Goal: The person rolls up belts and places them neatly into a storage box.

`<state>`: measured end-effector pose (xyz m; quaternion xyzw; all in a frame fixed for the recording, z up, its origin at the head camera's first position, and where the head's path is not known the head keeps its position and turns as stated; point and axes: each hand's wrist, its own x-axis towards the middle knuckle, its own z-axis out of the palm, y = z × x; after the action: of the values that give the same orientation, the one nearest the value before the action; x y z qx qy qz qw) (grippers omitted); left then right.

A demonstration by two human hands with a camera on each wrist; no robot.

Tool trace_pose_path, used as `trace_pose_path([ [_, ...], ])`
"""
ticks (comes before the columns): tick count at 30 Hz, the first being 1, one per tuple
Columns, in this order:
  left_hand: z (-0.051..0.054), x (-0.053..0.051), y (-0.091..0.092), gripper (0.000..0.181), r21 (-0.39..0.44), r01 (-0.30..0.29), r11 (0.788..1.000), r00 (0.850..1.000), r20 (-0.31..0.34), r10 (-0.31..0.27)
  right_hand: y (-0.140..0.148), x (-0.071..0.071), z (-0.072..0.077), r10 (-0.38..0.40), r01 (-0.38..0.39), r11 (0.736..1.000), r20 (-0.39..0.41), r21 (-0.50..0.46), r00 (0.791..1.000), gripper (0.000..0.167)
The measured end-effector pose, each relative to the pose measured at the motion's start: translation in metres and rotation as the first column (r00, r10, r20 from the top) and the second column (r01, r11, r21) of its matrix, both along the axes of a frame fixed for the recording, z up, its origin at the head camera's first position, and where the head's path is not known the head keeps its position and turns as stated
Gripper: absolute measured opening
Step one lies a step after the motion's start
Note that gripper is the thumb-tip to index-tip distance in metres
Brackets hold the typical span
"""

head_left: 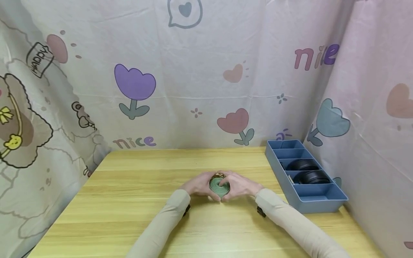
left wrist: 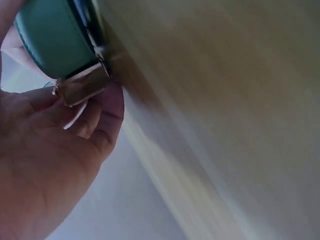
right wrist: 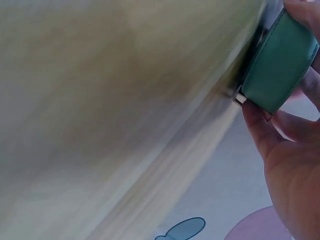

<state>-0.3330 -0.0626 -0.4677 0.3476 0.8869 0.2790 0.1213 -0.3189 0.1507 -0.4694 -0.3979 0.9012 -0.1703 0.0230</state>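
A green belt (head_left: pixel 219 190), coiled into a tight roll, sits on the table near its middle, its spiral edge facing up. My left hand (head_left: pixel 200 184) grips the roll from the left; my right hand (head_left: pixel 241 185) holds it from the right, one finger over the spiral. The gold buckle (head_left: pixel 218 175) lies on the roll's far side. In the left wrist view the fingers of the left hand (left wrist: pixel 55 155) curl by the metal buckle (left wrist: pixel 85 85) and the green strap (left wrist: pixel 52 40). In the right wrist view the right hand (right wrist: pixel 295 160) holds the stitched strap (right wrist: pixel 281 62).
To the right stands a blue-grey organizer box (head_left: pixel 290 195) with several compartments. Two of them hold dark coiled belts (head_left: pixel 313 177). Printed curtains (head_left: pixel 193 125) hang behind the wooden table (head_left: pixel 145 179) and along both sides.
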Motion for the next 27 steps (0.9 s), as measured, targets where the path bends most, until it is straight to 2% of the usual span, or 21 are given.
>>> trace_pose_path([
  [4,0.002,0.002,0.000,0.090,0.013,-0.070,0.997,0.996,0.057,0.069,0.002,-0.001,0.000,0.002,-0.001,0.999,0.033,-0.042,0.999,0.045],
  [7,0.003,0.002,-0.001,0.089,0.030,-0.128,0.991,0.989,0.072,0.125,0.004,-0.001,0.000,-0.003,0.010,0.996,0.072,-0.092,0.997,0.043],
  [11,0.005,0.002,-0.003,0.079,0.096,-0.213,0.972,0.974,0.104,0.203,0.006,0.002,0.003,-0.031,0.045,0.989,0.098,-0.143,0.995,0.051],
  [13,0.007,0.002,-0.004,0.074,0.141,-0.249,0.958,0.960,0.166,0.225,0.005,0.005,0.006,-0.054,0.071,0.986,0.111,-0.151,0.992,0.057],
  [16,0.008,0.000,-0.005,0.073,0.209,-0.311,0.927,0.920,0.312,0.238,0.003,0.009,0.009,-0.091,0.115,0.979,0.148,-0.167,0.985,0.062],
  [20,0.007,-0.002,-0.004,0.065,0.277,-0.403,0.872,0.845,0.479,0.239,-0.003,0.011,0.008,-0.115,0.145,0.965,0.144,-0.219,0.983,0.059],
  [25,0.009,0.001,0.003,0.059,0.318,-0.481,0.817,0.779,0.582,0.233,-0.007,0.010,0.001,-0.142,0.148,0.952,0.039,-0.267,0.989,0.068],
  [27,0.012,0.002,0.007,0.060,0.316,-0.496,0.809,0.770,0.591,0.241,-0.008,0.010,-0.001,-0.169,0.161,0.941,0.001,-0.299,0.986,0.073],
])
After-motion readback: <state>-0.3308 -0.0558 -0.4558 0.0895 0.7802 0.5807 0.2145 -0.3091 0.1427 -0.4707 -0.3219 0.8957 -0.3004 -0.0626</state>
